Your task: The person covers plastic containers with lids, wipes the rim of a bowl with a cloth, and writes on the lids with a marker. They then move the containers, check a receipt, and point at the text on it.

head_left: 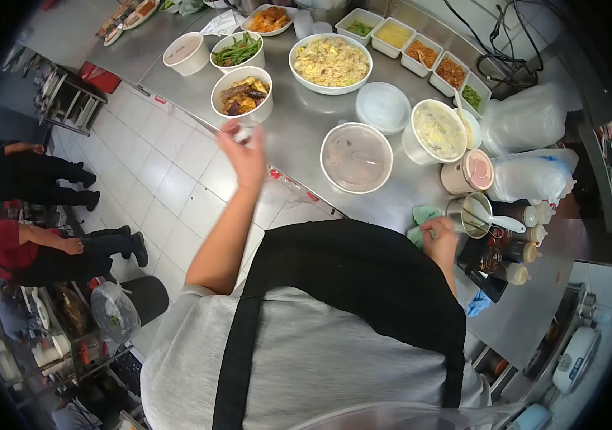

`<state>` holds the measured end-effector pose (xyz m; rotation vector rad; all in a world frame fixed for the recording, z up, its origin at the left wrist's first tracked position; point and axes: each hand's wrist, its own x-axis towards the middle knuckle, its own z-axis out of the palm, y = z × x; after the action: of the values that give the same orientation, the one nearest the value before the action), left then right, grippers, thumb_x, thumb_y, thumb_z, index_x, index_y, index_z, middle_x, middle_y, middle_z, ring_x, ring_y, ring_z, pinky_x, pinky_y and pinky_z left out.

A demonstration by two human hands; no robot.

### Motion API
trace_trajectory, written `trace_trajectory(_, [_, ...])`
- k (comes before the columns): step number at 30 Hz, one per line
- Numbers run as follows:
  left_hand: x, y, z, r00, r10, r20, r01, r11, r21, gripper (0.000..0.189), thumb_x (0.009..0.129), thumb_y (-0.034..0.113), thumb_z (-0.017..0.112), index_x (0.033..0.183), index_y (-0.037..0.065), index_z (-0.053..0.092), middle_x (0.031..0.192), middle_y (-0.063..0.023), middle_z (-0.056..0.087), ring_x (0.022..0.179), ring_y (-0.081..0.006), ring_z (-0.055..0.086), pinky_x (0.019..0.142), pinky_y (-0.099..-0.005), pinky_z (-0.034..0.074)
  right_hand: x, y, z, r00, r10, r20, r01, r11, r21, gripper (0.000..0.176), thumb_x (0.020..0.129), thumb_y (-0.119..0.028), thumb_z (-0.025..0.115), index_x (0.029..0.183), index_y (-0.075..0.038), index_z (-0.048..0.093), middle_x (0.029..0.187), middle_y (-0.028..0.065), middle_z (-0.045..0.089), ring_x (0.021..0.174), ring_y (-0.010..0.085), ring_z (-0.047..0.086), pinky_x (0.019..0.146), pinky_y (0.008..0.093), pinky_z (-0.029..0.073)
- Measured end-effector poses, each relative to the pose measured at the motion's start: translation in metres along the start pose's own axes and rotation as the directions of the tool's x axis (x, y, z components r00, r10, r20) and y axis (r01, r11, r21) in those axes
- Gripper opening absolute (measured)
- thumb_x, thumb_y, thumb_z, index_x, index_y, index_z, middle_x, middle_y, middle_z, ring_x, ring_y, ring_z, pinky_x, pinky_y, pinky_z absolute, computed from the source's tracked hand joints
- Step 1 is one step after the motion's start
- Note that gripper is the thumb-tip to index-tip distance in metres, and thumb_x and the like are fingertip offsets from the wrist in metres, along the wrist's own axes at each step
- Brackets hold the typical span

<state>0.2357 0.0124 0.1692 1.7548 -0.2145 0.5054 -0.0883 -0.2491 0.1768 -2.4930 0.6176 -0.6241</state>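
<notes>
My left hand (245,154) is raised at the front edge of the steel counter, just below a white bowl of eggplant pieces (243,97). Its fingers are curled, and whether they hold anything is too small to tell. Near the green cloth (424,218) is my right hand (440,235), fingers bent at the cloth's edge; a grip on it cannot be made out. Between the hands stands a lidded bowl with a clear cover (356,158). Behind it are a stack of clear lids (382,107) and a large bowl of fried rice (331,63).
A bowl of pale soup (436,132), a pot with a ladle (472,215) and sauce bottles (517,272) stand to the right. Small topping trays (420,55) line the back. Green beans (238,51) are at the back left. Two people (26,247) stand across the aisle.
</notes>
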Motion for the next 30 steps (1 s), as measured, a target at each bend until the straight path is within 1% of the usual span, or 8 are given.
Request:
trace_trajectory(5, [0.09, -0.05, -0.033, 0.793, -0.571, 0.214, 0.593, 0.803, -0.054, 0.027, 0.085, 0.027, 0.065, 0.091, 0.005, 0.052, 0.089, -0.0068, 0.05, 0.08, -0.0146, 0.051, 0.068, -0.0315, 0.052, 0.048, -0.054, -0.017, 0.996, -0.074, -0.05, 0.065, 0.985, -0.16, 0.011, 0.066, 0.002, 0.065, 0.074, -0.003, 0.061, 0.083, 0.0136, 0.056, 0.075, 0.0321, 0.056, 0.068, 0.0383, 0.045])
trace_trajectory(10, [0.104, -0.076, -0.033, 0.767, -0.536, 0.352, 0.627, 0.744, -0.233, 0.013, 0.084, 0.012, 0.059, 0.078, 0.001, 0.054, 0.078, -0.0066, 0.054, 0.072, -0.0155, 0.055, 0.063, -0.0324, 0.057, 0.056, -0.091, 0.005, 0.995, 0.062, -0.075, -0.064, 0.997, -0.03, 0.018, 0.077, -0.01, 0.069, 0.089, -0.003, 0.058, 0.095, 0.0141, 0.054, 0.073, 0.0279, 0.058, 0.062, 0.0363, 0.047])
trace_trajectory(13, [0.099, -0.066, -0.059, 0.74, -0.572, 0.353, 0.663, 0.711, -0.235, 0.01, 0.082, 0.009, 0.059, 0.081, 0.0, 0.055, 0.079, -0.0072, 0.054, 0.07, -0.0165, 0.055, 0.063, -0.0324, 0.058, 0.054, -0.104, 0.043, 0.763, 0.507, 0.401, -0.611, 0.362, 0.704, 0.035, 0.085, -0.015, 0.064, 0.109, -0.002, 0.042, 0.093, 0.0124, 0.051, 0.071, 0.0194, 0.06, 0.057, 0.0315, 0.054])
trace_trajectory(18, [0.091, -0.034, -0.132, 0.706, -0.563, 0.43, 0.67, 0.728, -0.146, 0.02, 0.087, 0.012, 0.054, 0.103, -0.001, 0.056, 0.098, -0.0111, 0.061, 0.087, -0.0188, 0.062, 0.073, -0.0345, 0.055, 0.078, -0.134, 0.114, 0.719, 0.535, 0.443, -0.486, -0.068, 0.871, 0.03, 0.088, -0.012, 0.061, 0.102, -0.001, 0.037, 0.089, 0.0119, 0.05, 0.072, 0.0202, 0.06, 0.063, 0.0334, 0.057])
trace_trajectory(21, [0.089, -0.011, -0.16, 0.681, -0.469, 0.562, 0.643, 0.751, -0.152, 0.018, 0.086, 0.01, 0.054, 0.101, 0.0, 0.058, 0.099, -0.0091, 0.06, 0.089, -0.0169, 0.06, 0.075, -0.0323, 0.053, 0.096, -0.137, 0.122, 0.814, 0.46, 0.355, -0.39, -0.019, 0.921, 0.023, 0.088, -0.014, 0.061, 0.098, -0.001, 0.045, 0.088, 0.011, 0.053, 0.074, 0.0175, 0.06, 0.062, 0.0328, 0.055])
trace_trajectory(23, [0.09, 0.015, -0.159, 0.643, -0.407, 0.649, 0.626, 0.767, -0.139, 0.019, 0.084, 0.01, 0.055, 0.1, -0.001, 0.059, 0.101, -0.0076, 0.059, 0.092, -0.0162, 0.059, 0.076, -0.0313, 0.052, 0.118, -0.102, 0.126, 0.925, 0.372, 0.08, -0.325, 0.665, 0.672, 0.016, 0.083, -0.011, 0.063, 0.092, -0.002, 0.054, 0.091, 0.0133, 0.056, 0.077, 0.0192, 0.061, 0.066, 0.034, 0.053])
trace_trajectory(25, [0.08, 0.05, -0.143, 0.589, -0.366, 0.721, 0.613, 0.783, -0.104, 0.021, 0.082, 0.009, 0.055, 0.099, -0.001, 0.06, 0.105, -0.0063, 0.057, 0.095, -0.0158, 0.057, 0.077, -0.0306, 0.051, 0.153, -0.077, 0.113, 0.983, 0.137, -0.122, -0.114, 0.978, 0.177, 0.015, 0.077, -0.009, 0.064, 0.089, -0.001, 0.06, 0.096, 0.0162, 0.058, 0.082, 0.0242, 0.061, 0.074, 0.0363, 0.051])
trace_trajectory(30, [0.032, 0.07, -0.069, 0.292, -0.297, 0.909, 0.666, 0.745, 0.03, 0.009, 0.081, 0.006, 0.056, 0.084, -0.001, 0.06, 0.113, -0.006, 0.052, 0.094, -0.0164, 0.057, 0.073, -0.0298, 0.053, 0.19, -0.045, 0.136, 0.996, -0.08, 0.039, 0.088, 0.947, -0.31, 0.018, 0.074, -0.007, 0.06, 0.09, -0.001, 0.064, 0.098, 0.0167, 0.058, 0.085, 0.0317, 0.061, 0.079, 0.0393, 0.05])
